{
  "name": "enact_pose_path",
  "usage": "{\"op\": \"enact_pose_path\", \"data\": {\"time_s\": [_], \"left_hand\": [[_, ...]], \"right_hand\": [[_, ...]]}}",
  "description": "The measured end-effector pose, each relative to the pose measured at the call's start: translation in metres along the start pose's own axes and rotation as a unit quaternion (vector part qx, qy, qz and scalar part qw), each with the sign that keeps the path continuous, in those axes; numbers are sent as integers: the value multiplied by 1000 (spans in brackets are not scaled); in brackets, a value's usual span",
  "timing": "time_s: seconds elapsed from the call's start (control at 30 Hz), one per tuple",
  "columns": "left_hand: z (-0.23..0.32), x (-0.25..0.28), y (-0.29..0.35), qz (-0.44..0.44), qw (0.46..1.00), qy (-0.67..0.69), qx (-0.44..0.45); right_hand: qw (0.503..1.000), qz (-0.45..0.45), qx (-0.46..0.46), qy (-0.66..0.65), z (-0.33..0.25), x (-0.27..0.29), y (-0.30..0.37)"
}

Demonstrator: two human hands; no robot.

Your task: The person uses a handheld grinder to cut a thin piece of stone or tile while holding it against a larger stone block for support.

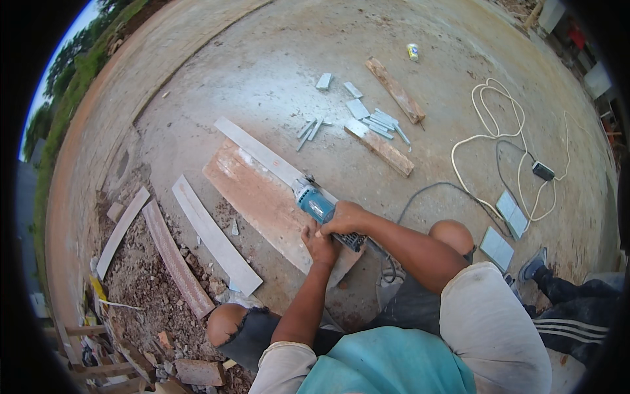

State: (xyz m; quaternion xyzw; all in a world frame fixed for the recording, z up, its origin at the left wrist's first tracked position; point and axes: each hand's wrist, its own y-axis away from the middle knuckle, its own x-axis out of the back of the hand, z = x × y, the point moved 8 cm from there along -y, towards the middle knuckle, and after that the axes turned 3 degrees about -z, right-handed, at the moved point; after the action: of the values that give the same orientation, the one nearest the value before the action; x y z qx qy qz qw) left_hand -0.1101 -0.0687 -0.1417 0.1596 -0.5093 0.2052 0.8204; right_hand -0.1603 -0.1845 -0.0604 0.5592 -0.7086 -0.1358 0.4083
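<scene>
A teal angle grinder (315,205) lies in both my hands, its metal head towards the far left. My right hand (346,218) wraps over the rear of its body. Close against it, my left hand (319,247) has its fingers curled at the grinder's near side, partly hidden. The grinder's head is over a long pale tile strip (261,155), which lies along a worn reddish-brown slab (246,187). Whether the disc touches the strip cannot be made out. A dark cord (420,192) runs off to the right.
To the left lie more long strips (213,233) beside rubble (141,289). Beyond the slab are small cut tile pieces (377,121) and wooden blocks (380,150). At right are a coiled white cable (453,154), a black socket block (543,171), square tiles (497,248) and another person's leg (558,285).
</scene>
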Motion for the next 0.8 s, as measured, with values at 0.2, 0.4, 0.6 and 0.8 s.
{"op": "enact_pose_path", "data": {"time_s": [0.2,0.4,0.6,0.8], "left_hand": [[1,2,0,33,999,6,-18],[4,5,-8,41,999,7,-32],[10,14,-6,38,998,17,-35],[14,19,-4,26,999,20,-42]], "right_hand": [[1000,11,-10,-2,6,-3,-4],[1000,9,-20,-12,11,2,-9],[1000,12,-17,-4,10,4,-4],[1000,6,-10,-5,10,5,1]]}}
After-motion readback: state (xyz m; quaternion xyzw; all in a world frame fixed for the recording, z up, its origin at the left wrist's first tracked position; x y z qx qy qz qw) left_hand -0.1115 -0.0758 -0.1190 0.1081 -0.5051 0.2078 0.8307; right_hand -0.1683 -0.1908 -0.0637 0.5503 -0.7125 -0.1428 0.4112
